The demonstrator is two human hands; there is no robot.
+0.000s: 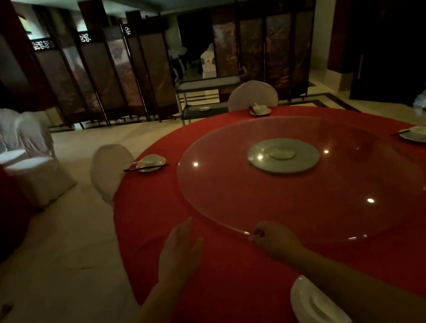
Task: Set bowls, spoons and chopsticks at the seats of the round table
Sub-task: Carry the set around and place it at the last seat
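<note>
Both hands at the near edge of the glass turntable on the round counter.

The left hand [179,248] is spread wide and empty, palm down, just above the red tablecloth [161,199] beside the turntable [238,185] rim. The right hand [272,239] is narrow, its fingers [257,234] curled onto the near rim of the turntable, touching the glass. Place settings lie on the counter: a plate with a bowl [150,162] and dark chopsticks [144,168] at the left seat, a plate with a bowl and spoon [259,109] at the far seat, and another plate with a bowl [419,134] at the right seat. A white plate [315,311] lies at the near seat, partly covered by the right forearm. Covered chairs [251,94] stand at the left and far seats.
</note>
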